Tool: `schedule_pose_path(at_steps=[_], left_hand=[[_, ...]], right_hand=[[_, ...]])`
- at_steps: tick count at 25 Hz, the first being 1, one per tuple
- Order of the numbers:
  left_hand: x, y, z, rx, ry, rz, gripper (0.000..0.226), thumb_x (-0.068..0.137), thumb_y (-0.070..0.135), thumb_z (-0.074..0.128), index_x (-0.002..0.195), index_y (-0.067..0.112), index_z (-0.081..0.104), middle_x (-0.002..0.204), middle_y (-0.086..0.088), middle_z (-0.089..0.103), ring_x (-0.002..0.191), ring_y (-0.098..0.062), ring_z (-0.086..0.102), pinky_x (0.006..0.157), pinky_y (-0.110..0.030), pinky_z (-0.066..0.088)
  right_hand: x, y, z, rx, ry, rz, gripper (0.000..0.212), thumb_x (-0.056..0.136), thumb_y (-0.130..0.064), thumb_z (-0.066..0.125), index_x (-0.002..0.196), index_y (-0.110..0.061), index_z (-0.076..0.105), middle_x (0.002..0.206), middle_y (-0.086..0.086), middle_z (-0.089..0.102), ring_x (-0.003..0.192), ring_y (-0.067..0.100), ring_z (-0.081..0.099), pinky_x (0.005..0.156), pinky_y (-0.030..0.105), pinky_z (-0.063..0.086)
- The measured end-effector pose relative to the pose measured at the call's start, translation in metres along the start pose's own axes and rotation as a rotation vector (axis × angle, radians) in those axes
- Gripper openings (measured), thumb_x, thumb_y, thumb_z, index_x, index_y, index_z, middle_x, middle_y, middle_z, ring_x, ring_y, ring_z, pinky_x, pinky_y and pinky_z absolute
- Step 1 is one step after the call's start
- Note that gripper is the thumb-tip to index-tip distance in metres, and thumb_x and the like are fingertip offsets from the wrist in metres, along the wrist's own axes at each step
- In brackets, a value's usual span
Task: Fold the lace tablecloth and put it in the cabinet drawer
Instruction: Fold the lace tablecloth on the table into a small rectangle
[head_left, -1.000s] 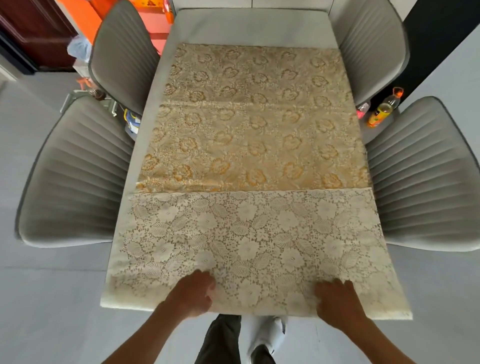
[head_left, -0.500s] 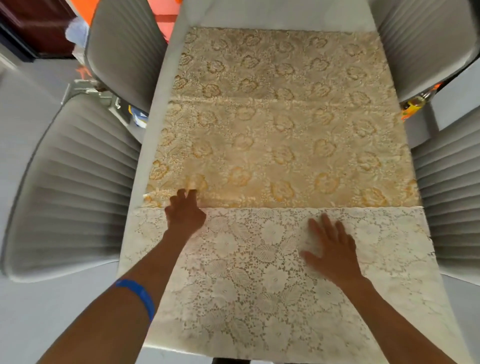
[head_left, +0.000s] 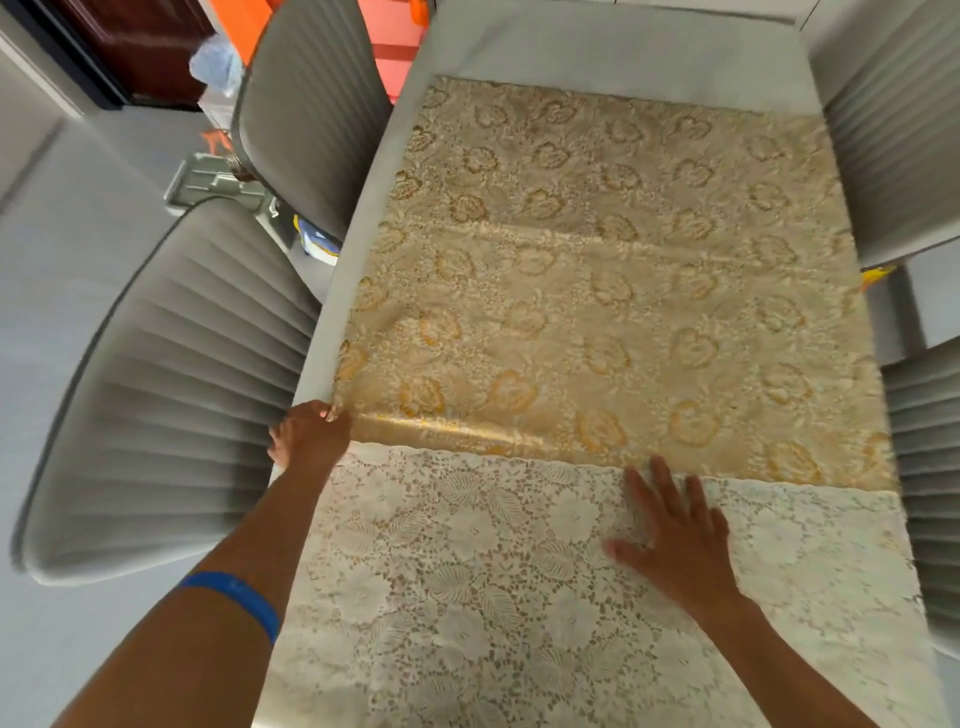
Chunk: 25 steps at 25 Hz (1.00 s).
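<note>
While the lace tablecloth (head_left: 519, 587) lies flat on the desk (head_left: 597, 49), long axis running near to far, its near white part overlaps the gold part. Left hand (head_left: 311, 434) pinches the gold layer's left edge; right hand (head_left: 675, 535) presses flat, fingers spread, on the white lace.

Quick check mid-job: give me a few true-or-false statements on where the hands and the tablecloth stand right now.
1. The left hand pinches the gold cloth at its left edge. True.
2. The right hand grips a bunched corner. False: it lies flat, fingers spread, on the white lace tablecloth.
3. The lace tablecloth overlaps the near end of the gold cloth. True.
4. The lace tablecloth already sits folded small. False: it lies spread over the near end of the table.
5. A blue band sits on the right wrist. False: on the left forearm.
</note>
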<state>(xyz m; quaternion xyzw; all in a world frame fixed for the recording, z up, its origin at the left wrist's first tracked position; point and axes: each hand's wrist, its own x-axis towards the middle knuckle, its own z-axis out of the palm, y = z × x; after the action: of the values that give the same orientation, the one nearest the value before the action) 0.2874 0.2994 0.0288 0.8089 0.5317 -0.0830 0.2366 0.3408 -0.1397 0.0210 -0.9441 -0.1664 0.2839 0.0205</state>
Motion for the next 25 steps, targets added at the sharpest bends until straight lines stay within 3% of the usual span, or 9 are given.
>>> schedule_pose_path(at_steps=[4, 9, 12, 14, 17, 20, 22, 25], left_hand=[[-0.002, -0.006, -0.006, 0.102, 0.006, 0.006, 0.040, 0.091, 0.047, 0.054, 0.120, 0.022, 0.063, 0.133, -0.013, 0.056, 0.128, -0.038, 0.041, 0.104, -0.052, 0.030], [-0.009, -0.018, -0.020, 0.122, 0.123, -0.085, 0.046, 0.091, 0.034, 0.059, 0.129, 0.009, 0.052, 0.134, -0.024, 0.050, 0.125, -0.044, 0.042, 0.104, -0.058, 0.031], [-0.035, -0.017, -0.014, 0.286, 0.147, 0.204, 0.077, 0.081, 0.027, 0.069, 0.142, 0.007, 0.027, 0.145, -0.020, 0.033, 0.131, -0.044, 0.032, 0.106, -0.063, 0.027], [-0.061, -0.014, 0.002, 0.395, 0.101, 0.461, 0.089, 0.080, 0.028, 0.069, 0.151, 0.012, 0.017, 0.158, -0.016, 0.019, 0.142, -0.039, 0.021, 0.113, -0.061, 0.015], [-0.079, -0.011, 0.022, 0.495, -0.019, 0.837, 0.069, 0.079, 0.031, 0.069, 0.142, 0.017, 0.045, 0.154, -0.013, 0.033, 0.143, -0.031, 0.029, 0.114, -0.064, 0.016], [-0.071, -0.006, 0.017, 0.569, -0.308, 0.815, 0.067, 0.076, 0.053, 0.070, 0.133, 0.024, 0.051, 0.152, -0.008, 0.033, 0.139, -0.028, 0.033, 0.115, -0.052, 0.025], [-0.074, -0.006, 0.015, 0.723, -0.307, 0.853, 0.056, 0.076, 0.057, 0.068, 0.122, 0.027, 0.055, 0.143, -0.004, 0.037, 0.132, -0.026, 0.038, 0.113, -0.045, 0.027], [-0.085, -0.007, 0.013, 0.672, -0.284, 0.888, 0.022, 0.085, 0.043, 0.064, 0.100, 0.026, 0.060, 0.123, 0.002, 0.051, 0.112, -0.021, 0.052, 0.096, -0.032, 0.037]], right_hand=[[0.003, -0.005, -0.004, 0.000, -0.006, -0.011, 0.099, 0.074, -0.089, 0.034, 0.153, -0.043, -0.004, 0.163, -0.010, -0.019, 0.151, 0.033, -0.007, 0.117, 0.056, 0.012], [0.004, 0.014, -0.023, 0.003, 0.145, -0.106, 0.074, 0.089, -0.055, 0.053, 0.152, -0.029, 0.025, 0.163, -0.004, 0.020, 0.147, 0.028, 0.024, 0.111, 0.048, 0.029], [0.009, 0.025, -0.033, 0.022, 0.112, -0.003, 0.081, 0.084, -0.059, 0.059, 0.151, -0.028, 0.025, 0.159, -0.004, 0.025, 0.142, 0.029, 0.029, 0.107, 0.048, 0.034], [0.013, 0.029, -0.041, -0.021, 0.087, 0.009, 0.075, 0.081, -0.061, 0.060, 0.143, -0.028, 0.034, 0.142, 0.000, 0.042, 0.125, 0.030, 0.045, 0.096, 0.045, 0.041], [0.012, 0.040, -0.055, -0.183, 0.126, -0.007, 0.043, 0.086, -0.054, 0.055, 0.117, -0.024, 0.054, 0.104, -0.001, 0.063, 0.102, 0.027, 0.056, 0.088, 0.043, 0.041], [0.002, 0.064, -0.053, -0.246, 0.159, -0.059, 0.018, 0.089, -0.033, 0.058, 0.089, -0.018, 0.067, 0.088, 0.002, 0.064, 0.093, 0.029, 0.058, 0.082, 0.042, 0.042], [-0.010, 0.081, -0.048, -0.130, 0.179, -0.066, 0.007, 0.083, -0.021, 0.066, 0.080, -0.015, 0.067, 0.087, 0.006, 0.062, 0.088, 0.031, 0.059, 0.075, 0.040, 0.040], [-0.018, 0.094, -0.051, -0.148, 0.102, -0.084, 0.005, 0.080, -0.017, 0.066, 0.083, -0.019, 0.062, 0.089, 0.002, 0.061, 0.087, 0.027, 0.062, 0.068, 0.035, 0.039]])
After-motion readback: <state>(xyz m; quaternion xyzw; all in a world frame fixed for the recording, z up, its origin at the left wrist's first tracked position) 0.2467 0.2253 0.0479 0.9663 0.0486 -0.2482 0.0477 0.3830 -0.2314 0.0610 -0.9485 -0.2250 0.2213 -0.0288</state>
